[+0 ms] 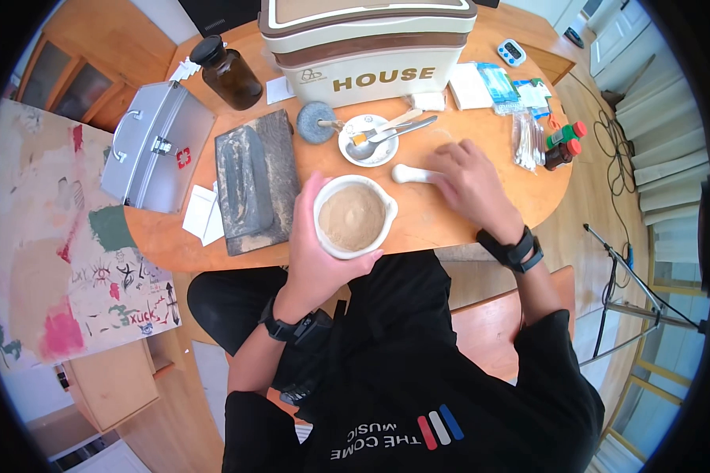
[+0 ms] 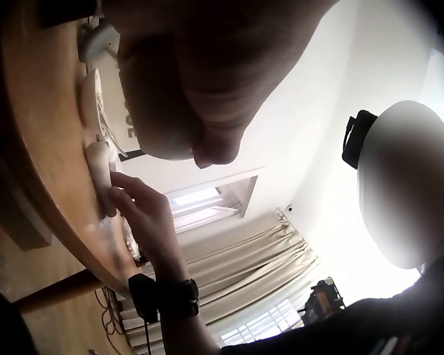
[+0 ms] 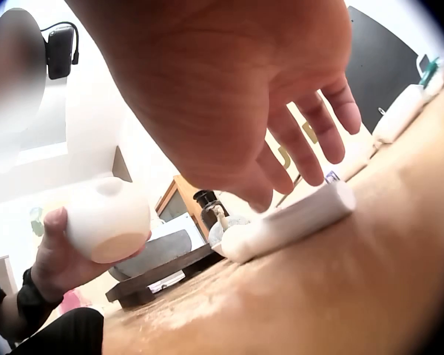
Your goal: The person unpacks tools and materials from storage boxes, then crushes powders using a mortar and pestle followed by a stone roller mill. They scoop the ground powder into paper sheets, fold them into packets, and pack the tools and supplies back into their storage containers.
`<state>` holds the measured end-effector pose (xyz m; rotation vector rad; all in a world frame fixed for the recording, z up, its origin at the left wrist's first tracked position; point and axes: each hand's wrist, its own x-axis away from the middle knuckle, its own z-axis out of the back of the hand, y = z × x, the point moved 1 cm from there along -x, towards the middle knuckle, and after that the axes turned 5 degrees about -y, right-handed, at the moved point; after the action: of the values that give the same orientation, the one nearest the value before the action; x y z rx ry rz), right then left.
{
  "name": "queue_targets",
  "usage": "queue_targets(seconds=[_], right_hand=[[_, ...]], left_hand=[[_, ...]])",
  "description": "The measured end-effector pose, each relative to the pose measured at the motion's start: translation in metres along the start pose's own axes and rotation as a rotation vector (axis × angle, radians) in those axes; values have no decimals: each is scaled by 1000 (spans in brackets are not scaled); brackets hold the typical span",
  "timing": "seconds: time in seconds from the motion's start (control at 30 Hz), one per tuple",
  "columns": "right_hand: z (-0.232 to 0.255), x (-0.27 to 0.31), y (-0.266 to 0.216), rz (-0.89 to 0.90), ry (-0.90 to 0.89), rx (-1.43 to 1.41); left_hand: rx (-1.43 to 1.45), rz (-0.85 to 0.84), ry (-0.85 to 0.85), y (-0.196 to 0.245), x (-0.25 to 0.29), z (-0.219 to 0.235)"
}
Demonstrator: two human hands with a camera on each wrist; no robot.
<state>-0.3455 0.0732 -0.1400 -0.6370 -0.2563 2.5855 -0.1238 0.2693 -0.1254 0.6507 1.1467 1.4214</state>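
Observation:
My left hand [image 1: 317,246] grips a white mortar [image 1: 390,211] from its side, lifted at the table's front edge. Inside the mortar lies fine beige powder [image 1: 353,217]; the right wrist view shows the mortar's pale outside [image 3: 111,222] and its flat base, tilted. A white pestle [image 1: 409,174] lies on the table to the right. Over its handle end is my right hand [image 1: 467,180], fingers loosely extended. Seen from the right wrist, the fingertips [image 3: 311,174] hang right at the pestle [image 3: 292,222] without curling round it.
A white saucer [image 1: 375,163] with spoons and a brush stands behind the mortar. Left of it are a dark stone slab [image 1: 285,169], a round grey stone [image 1: 314,124], a brown bottle [image 1: 239,83] and a silver case [image 1: 154,150]. A HOUSE box [image 1: 371,59] fills the back; cotton swabs [image 1: 526,142] lie right.

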Motion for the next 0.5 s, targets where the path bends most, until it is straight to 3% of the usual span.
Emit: queue_targets(seconds=[0.2,0.27,0.4,0.47,0.5], right_hand=[[-1,-53,31,59,125,231],[-7,-57,39,19,-39,130],[-13,-59,43,-72,-125,-66],[-13,-59,43,-270,-196,-258],[-14,-61,44,-272,-196,-259]], left_hand=[[1,-13,81,34,11,41],[-92,-24,93,42,16,63],[-171,25,177,48,23,99],[-225,55,231,45,24,115],[-258,57,247,43,25,121]])
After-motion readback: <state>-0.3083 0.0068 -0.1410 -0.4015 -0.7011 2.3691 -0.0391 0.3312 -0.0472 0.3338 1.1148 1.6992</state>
